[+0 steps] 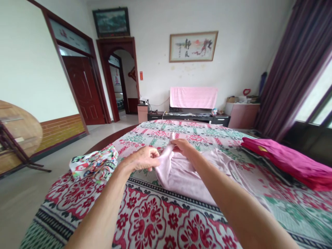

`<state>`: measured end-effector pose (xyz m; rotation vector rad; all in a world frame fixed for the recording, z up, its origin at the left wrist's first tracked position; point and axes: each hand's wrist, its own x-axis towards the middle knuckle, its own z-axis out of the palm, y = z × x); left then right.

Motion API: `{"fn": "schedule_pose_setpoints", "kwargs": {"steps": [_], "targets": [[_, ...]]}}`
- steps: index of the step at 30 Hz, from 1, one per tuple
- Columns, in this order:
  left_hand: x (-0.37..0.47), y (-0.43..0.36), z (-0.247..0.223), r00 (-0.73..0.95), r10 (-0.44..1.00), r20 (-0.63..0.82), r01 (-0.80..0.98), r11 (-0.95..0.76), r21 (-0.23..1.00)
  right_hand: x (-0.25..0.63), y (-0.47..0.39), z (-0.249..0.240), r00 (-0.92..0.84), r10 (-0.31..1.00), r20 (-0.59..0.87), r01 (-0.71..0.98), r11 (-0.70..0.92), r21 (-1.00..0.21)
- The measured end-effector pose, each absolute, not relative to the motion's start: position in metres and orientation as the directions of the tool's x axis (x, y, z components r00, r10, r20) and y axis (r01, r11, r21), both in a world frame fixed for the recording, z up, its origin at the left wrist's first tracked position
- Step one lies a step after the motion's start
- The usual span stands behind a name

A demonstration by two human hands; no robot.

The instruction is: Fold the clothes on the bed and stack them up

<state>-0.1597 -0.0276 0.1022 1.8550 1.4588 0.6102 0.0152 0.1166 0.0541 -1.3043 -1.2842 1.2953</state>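
Observation:
A pale pink shirt (192,178) lies spread on the patterned cloth in front of me, partly covered by my right forearm. My left hand (145,158) is closed on the shirt's near-left edge, fingers curled and pinching the fabric. Further along the same edge, my right hand (180,145) grips the material between thumb and fingers, so the part between both hands is lifted off the surface. A narrow end of the fabric sticks up just beyond my right hand.
A patterned cloth (149,221) covers the round table. To the left sits a crumpled, colourful printed garment (95,164). Folded magenta and red clothes (287,159) are stacked at the right. Beyond stands a low black cabinet (220,121) with a pink-covered screen (193,97).

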Motion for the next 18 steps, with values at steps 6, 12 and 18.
{"fn": "schedule_pose_setpoints", "kwargs": {"steps": [6, 12, 18], "targets": [[-0.114, -0.033, 0.089, 0.363, 0.93, 0.06, 0.612, -0.286, 0.738, 0.067, 0.098, 0.052, -0.078, 0.989, -0.124, 0.033, -0.122, -0.992], [-0.073, -0.037, 0.058, 0.407, 0.911, 0.067, 0.644, -0.338, 0.686, 0.094, 0.087, 0.035, -0.013, 0.988, -0.151, 0.123, -0.148, -0.981], [-0.085, -0.022, 0.05, 0.353, 0.935, 0.028, 0.593, -0.247, 0.767, 0.101, 0.088, 0.031, 0.06, 0.996, -0.062, 0.279, -0.076, -0.957]]}}
